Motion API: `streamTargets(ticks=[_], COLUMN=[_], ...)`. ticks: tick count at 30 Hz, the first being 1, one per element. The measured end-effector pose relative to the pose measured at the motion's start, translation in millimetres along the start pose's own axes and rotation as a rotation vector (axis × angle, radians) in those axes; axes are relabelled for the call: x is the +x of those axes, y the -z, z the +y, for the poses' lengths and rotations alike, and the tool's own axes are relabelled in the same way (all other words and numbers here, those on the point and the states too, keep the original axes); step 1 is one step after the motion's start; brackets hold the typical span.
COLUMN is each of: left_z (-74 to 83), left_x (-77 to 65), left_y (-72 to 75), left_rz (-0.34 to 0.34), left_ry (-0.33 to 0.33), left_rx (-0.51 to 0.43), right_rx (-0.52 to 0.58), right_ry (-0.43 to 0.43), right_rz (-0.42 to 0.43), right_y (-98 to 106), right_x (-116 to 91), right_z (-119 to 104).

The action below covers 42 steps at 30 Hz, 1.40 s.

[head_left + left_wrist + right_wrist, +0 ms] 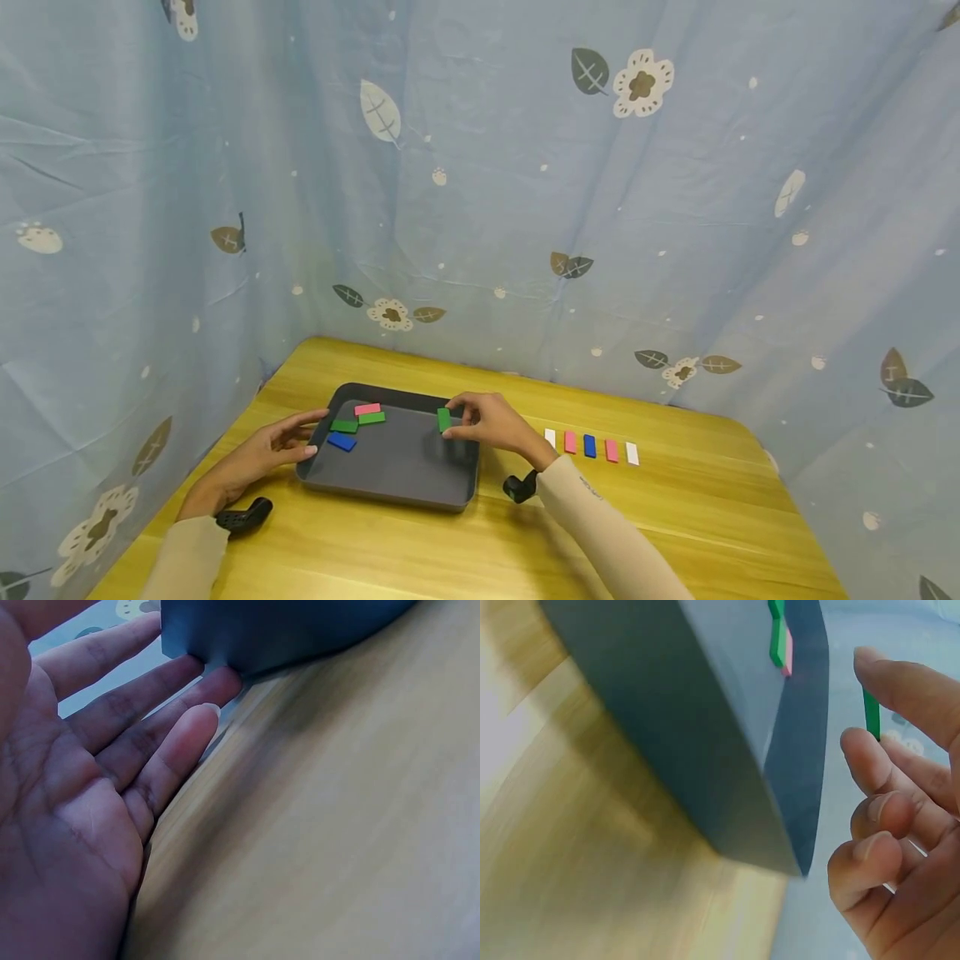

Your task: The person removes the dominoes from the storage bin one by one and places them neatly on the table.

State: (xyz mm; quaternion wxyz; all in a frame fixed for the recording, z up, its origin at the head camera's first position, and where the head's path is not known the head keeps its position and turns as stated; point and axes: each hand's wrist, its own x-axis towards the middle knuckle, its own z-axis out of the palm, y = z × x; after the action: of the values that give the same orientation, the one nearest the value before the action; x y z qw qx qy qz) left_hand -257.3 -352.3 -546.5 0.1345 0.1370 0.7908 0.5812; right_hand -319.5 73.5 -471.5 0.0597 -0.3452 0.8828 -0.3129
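Observation:
My right hand pinches a green block between thumb and fingers, above the right end of a dark grey tray. In the right wrist view this green block shows edge-on, higher than the tray wall. My left hand is at the tray's left side, its extended fingers right at the outer wall. Inside the tray's left part lie a pink block, two green blocks, one beside the pink and one at the left wall, and a blue block.
Right of the tray, a row of blocks lies on the yellow wooden table: white, pink, blue, another pink and a white one partly behind the right wrist. A patterned blue curtain hangs behind the table.

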Motion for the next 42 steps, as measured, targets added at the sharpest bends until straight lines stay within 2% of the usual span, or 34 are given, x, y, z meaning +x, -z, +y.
streamTargets(ticks=[7, 18, 26, 31, 38, 42], left_z=[0.5, 1.8, 1.7, 0.1, -0.5, 2.5], left_x=[-4.3, -1.5, 0.3, -2.0, -0.6, 1.0], left_y=[2.9, 1.1, -2.1, -2.9, -2.7, -2.6], left_rz=[0.016, 0.018, 0.002, 0.021, 0.019, 0.004], left_ry=[0.007, 0.015, 0.011, 0.022, 0.029, 0.009], left_rx=[-0.011, -0.02, 0.001, 0.004, -0.005, 0.011], right_rx=[-0.003, -0.015, -0.029, -0.052, 0.008, 0.011], right_ry=[-0.016, -0.056, -0.124, -0.146, -0.182, -0.225], right_rz=[0.066, 0.149, 0.178, 0.187, 0.187, 0.18], right_y=[9.0, 21.5, 27.4, 26.3, 25.7, 23.9], right_x=[-25.5, -69.4, -103.7, -122.2, -147.1, -158.7], right_z=[14.0, 38.5, 51.1, 62.9, 77.5, 83.9])
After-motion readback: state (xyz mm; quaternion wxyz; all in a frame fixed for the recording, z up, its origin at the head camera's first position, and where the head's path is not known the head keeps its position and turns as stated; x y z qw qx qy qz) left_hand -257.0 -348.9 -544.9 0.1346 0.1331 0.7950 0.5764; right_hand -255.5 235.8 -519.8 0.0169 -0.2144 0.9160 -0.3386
